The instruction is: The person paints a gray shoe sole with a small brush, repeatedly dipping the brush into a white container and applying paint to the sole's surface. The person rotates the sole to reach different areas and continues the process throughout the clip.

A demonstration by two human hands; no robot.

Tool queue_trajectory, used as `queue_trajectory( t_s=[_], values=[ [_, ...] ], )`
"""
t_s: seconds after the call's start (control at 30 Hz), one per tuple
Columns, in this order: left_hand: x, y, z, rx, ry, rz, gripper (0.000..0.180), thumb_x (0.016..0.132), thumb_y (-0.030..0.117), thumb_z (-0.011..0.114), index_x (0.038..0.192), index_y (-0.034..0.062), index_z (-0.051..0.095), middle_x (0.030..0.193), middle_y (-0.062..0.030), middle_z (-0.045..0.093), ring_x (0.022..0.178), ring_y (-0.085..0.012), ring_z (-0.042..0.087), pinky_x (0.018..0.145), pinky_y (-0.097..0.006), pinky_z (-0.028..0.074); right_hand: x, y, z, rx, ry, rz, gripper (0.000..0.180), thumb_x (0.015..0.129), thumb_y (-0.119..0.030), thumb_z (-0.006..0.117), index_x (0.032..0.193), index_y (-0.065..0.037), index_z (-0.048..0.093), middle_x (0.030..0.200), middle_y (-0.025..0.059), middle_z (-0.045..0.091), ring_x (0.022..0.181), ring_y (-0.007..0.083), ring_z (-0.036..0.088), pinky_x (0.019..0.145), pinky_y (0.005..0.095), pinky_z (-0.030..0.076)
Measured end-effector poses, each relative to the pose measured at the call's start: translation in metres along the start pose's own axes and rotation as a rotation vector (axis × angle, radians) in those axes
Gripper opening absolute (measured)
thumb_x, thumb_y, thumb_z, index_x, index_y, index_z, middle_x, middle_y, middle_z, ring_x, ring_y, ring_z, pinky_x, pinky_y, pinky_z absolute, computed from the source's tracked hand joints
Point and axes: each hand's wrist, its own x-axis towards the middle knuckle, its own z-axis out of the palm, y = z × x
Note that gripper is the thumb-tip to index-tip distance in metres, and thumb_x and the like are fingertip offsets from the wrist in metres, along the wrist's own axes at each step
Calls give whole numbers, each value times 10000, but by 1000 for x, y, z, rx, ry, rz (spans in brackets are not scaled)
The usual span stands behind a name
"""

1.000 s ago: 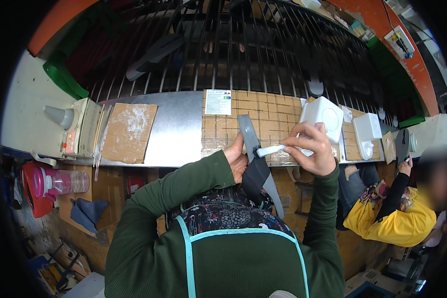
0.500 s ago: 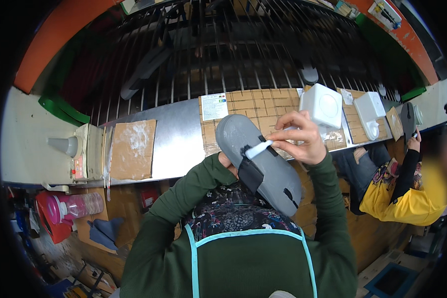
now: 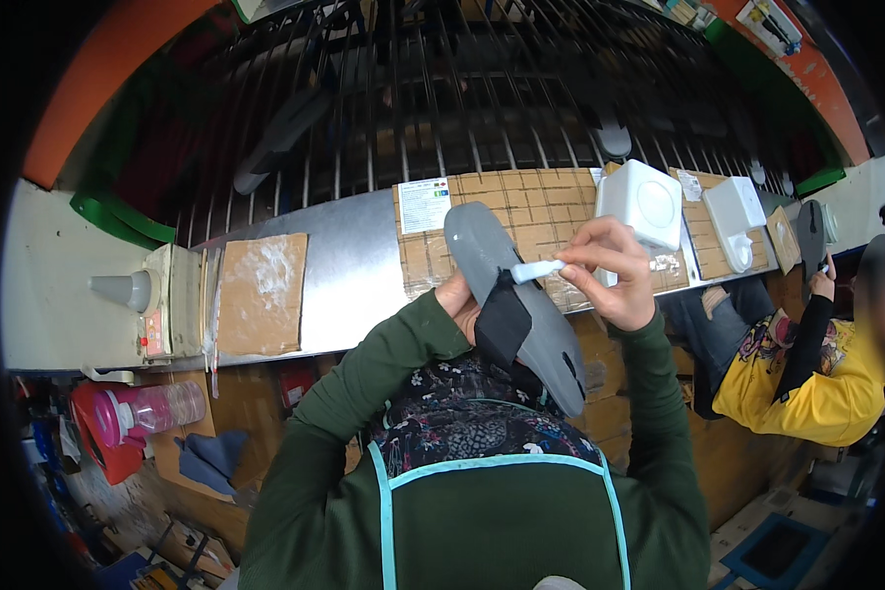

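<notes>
**Grey sole held up and marked with a white stick**

At the centre of the frame the person is holding a grey shoe sole (image 3: 516,295) up off the bench, tilted, toe toward the upper left and heel hanging lower right over the apron. A black piece (image 3: 502,324) is lying across its middle. The left hand (image 3: 459,303) is gripping the sole from behind at its left edge, fingers mostly hidden. The right hand (image 3: 610,270) is pinching a small white stick (image 3: 536,270), its tip touching the sole's face.

The sole is looking light and flat, probably a little flexible, with a matt surface that should not slip; holding it by the edges near the waist, as now, seems the sound grip.

Behind it, a brown gridded mat (image 3: 521,211) is lying on the metal bench (image 3: 349,270), with a white square box (image 3: 641,202) just right of the hands and a cardboard sheet (image 3: 262,293) to the left. At the right edge another person in a yellow top (image 3: 806,379) is working.
</notes>
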Motion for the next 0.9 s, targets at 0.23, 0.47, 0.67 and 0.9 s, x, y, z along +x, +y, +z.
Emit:
queue_trajectory(
  t_s=[0.23,0.47,0.67,0.9],
  values=[
    [2,-2,25,315,86,-30,815,862,736,366,1332,74,436,1229,-188,584,1084,-355,634,800,-625,555,17,-13,4,-325,201,-184,254,675,-107,810,922,-132,759,881,0,621,738,136,552,761,329,286],
    [-1,-4,37,419,215,-27,911,803,801,316,1383,102,385,1299,-206,514,1214,-397,532,909,-700,455,15,-15,0,-390,121,-212,271,656,-70,805,918,-120,762,880,18,626,787,158,561,746,332,320],
    [0,-4,35,426,246,-46,933,801,810,309,1386,87,379,1287,-203,517,1209,-399,534,905,-697,458,12,-15,-3,-421,90,-235,277,664,-110,813,932,-156,757,889,-9,617,737,121,543,741,340,266],
    [1,-8,42,482,303,-49,928,815,816,263,1373,86,391,1276,-195,524,1203,-382,543,914,-680,466,14,-14,-9,-389,130,-234,283,663,-118,815,936,-163,755,902,-10,620,745,129,544,755,343,270]
  ],
)
